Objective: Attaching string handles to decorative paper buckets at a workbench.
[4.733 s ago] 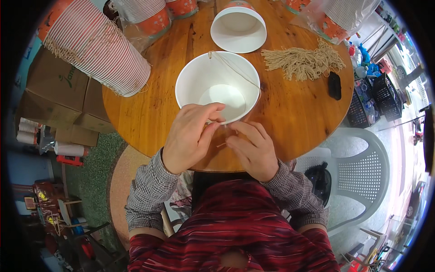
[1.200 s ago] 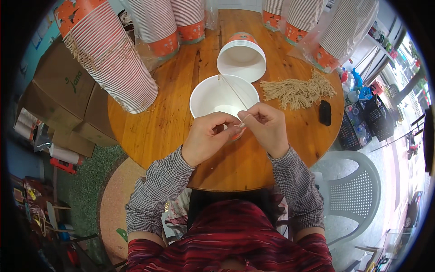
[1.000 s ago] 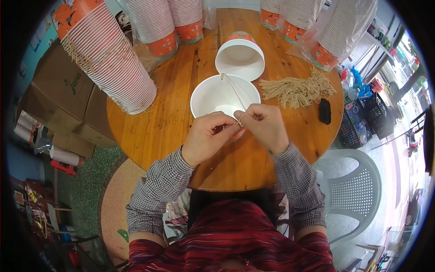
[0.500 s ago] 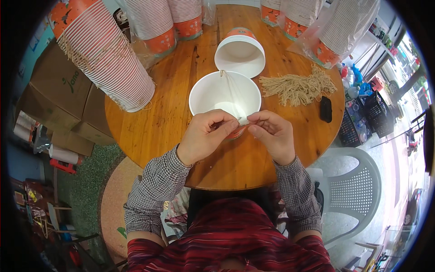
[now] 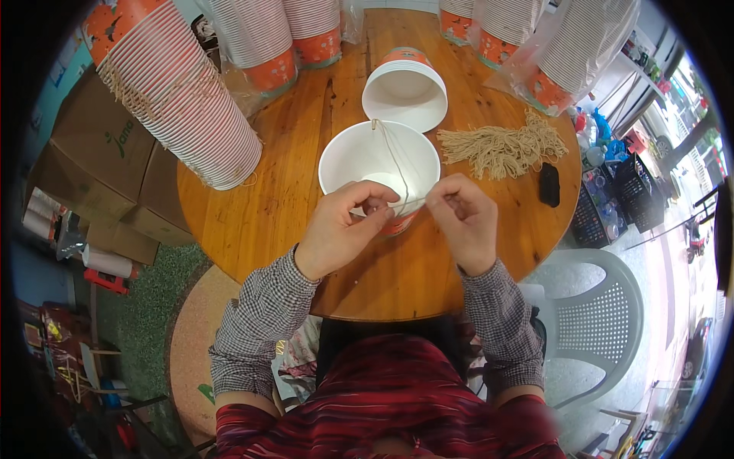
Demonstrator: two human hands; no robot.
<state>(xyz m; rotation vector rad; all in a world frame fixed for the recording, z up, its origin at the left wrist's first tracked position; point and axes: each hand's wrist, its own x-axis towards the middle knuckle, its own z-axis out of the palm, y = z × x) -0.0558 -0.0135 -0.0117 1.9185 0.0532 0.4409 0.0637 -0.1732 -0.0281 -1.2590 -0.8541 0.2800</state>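
A white paper bowl (image 5: pixel 359 157) with an orange outside stands on the round wooden table (image 5: pixel 267 206). A thin beige string (image 5: pixel 394 164) runs from its far rim across the mouth to its near rim. My left hand (image 5: pixel 340 229) and my right hand (image 5: pixel 462 218) meet at the near rim, both pinching the string. A second, similar bowl (image 5: pixel 404 90) stands just behind. A bundle of cut beige strings (image 5: pixel 501 147) lies right of the bowls.
Tall stacks of orange and white paper cups lie at the left (image 5: pixel 183 107) and stand along the far edge (image 5: pixel 306 34), some in clear bags (image 5: pixel 569 53). A small black object (image 5: pixel 549 183) lies at right. Cardboard boxes (image 5: pixel 92 161) left, white plastic chair (image 5: pixel 604 321) right.
Over the earlier frames both hands moved forward to the bowl's near rim and stayed together on the string. The string now lies across the bowl's mouth.
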